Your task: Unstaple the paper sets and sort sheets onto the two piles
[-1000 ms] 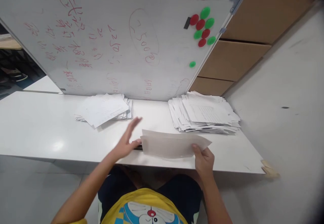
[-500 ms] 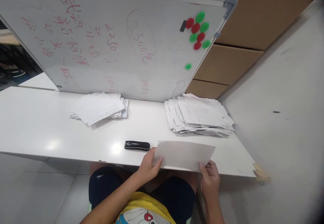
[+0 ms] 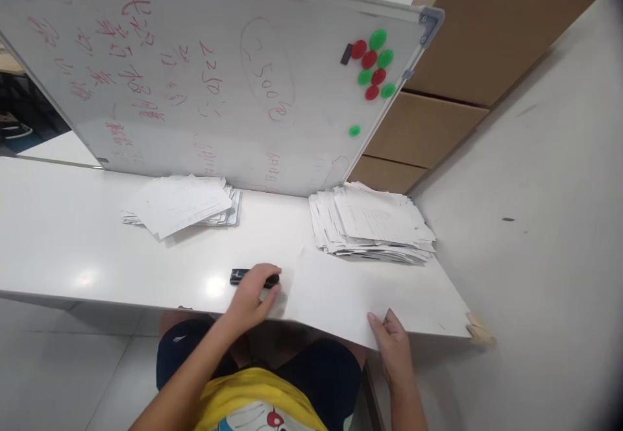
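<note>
My right hand [image 3: 392,340] pinches the lower right corner of a white sheet of paper [image 3: 331,295] between thumb and fingers. The sheet slants over the front edge of the desk, its upper left corner near the desk top. My left hand [image 3: 253,296] is off the paper and over a black stapler [image 3: 238,276] that lies on the desk. Its fingers arch across the stapler, and the thumb is apart from them on the near side. Part of the stapler is hidden under this hand; a firm grip does not show.
A thick stack of papers [image 3: 384,220] lies behind the sheet, and a smaller stack [image 3: 182,204] is at the left on the white desk [image 3: 63,236]. Behind them leans a whiteboard [image 3: 311,93] with red writing and round magnets. Cardboard boxes [image 3: 481,41] and a wall [image 3: 545,256] border the right.
My left hand has let go of the paper and moved left onto the stapler. The sheet has tilted, held only by my right hand. The camera view has shifted slightly.
</note>
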`<action>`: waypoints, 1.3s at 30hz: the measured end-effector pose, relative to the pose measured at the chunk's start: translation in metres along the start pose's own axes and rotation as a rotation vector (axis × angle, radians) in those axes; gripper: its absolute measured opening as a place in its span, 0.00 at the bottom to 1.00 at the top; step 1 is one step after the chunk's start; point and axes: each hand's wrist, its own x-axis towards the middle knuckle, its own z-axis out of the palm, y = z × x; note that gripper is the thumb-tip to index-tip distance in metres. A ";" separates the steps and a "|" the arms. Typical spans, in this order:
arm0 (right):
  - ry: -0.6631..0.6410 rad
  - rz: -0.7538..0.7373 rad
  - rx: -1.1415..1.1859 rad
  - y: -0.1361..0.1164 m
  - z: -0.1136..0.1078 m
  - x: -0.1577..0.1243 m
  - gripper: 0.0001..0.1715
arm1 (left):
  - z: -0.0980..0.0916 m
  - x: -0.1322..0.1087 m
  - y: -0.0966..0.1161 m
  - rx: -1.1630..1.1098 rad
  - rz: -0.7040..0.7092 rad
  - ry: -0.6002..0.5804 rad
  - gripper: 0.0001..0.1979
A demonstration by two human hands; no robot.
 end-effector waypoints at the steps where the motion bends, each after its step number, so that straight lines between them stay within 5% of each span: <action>1: -0.010 0.029 0.017 -0.001 -0.001 0.000 0.24 | -0.012 0.005 -0.005 0.097 0.032 -0.063 0.18; 4: -0.070 0.120 0.036 -0.007 -0.001 -0.002 0.28 | -0.033 0.017 -0.024 0.321 0.076 -0.284 0.22; 8: -0.185 0.197 -0.007 -0.016 0.008 -0.009 0.28 | -0.029 0.018 -0.045 0.455 0.095 -0.409 0.13; 14: -0.209 0.217 -0.021 -0.023 0.021 -0.017 0.28 | -0.019 0.014 -0.053 0.552 0.109 -0.336 0.15; 21: -0.116 0.183 -0.021 -0.022 0.011 -0.011 0.31 | -0.017 0.013 -0.056 0.582 0.155 -0.306 0.16; 27: -0.184 0.221 -0.033 -0.031 0.031 -0.016 0.30 | -0.019 0.013 -0.054 0.493 0.105 -0.293 0.14; 32: -0.205 0.220 -0.063 -0.037 0.038 -0.020 0.30 | -0.023 0.016 -0.044 0.463 0.138 -0.291 0.13; 39: -0.228 0.219 -0.092 -0.023 0.032 -0.016 0.30 | -0.011 0.007 -0.017 0.527 0.306 -0.109 0.11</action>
